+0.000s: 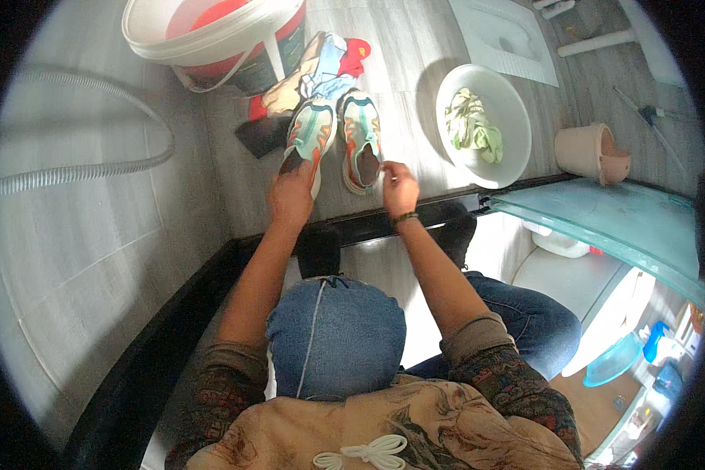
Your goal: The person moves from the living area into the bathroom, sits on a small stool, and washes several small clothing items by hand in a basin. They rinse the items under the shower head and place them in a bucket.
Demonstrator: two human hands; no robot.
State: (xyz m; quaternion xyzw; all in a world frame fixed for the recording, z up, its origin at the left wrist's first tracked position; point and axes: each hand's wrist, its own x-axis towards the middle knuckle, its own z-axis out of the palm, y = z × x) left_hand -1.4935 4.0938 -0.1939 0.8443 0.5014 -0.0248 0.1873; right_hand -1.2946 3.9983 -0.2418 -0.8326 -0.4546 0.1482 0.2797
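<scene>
Two multicoloured sneakers stand side by side on the tiled floor, toes pointing away from me. My left hand (291, 197) is on the heel end of the left sneaker (312, 135), with its fingers at the shoe opening; the heel is partly hidden by the hand. Just right of the other sneaker's (361, 117) opening is my right hand (400, 187), its fingers bent near the shoe's collar; whether they touch it I cannot tell. Crumpled light-blue cloth (329, 70), along with red and beige pieces, lies beyond the toes.
A large white bucket (211, 44) stands at the upper left. To the right are a white basin (520, 126) holding pale green cloth (473, 126), a squat toilet (505, 38), and a tipped pinkish bucket (578, 151). A glass door edge (593, 232) and a dark threshold (358, 226) lie nearer me.
</scene>
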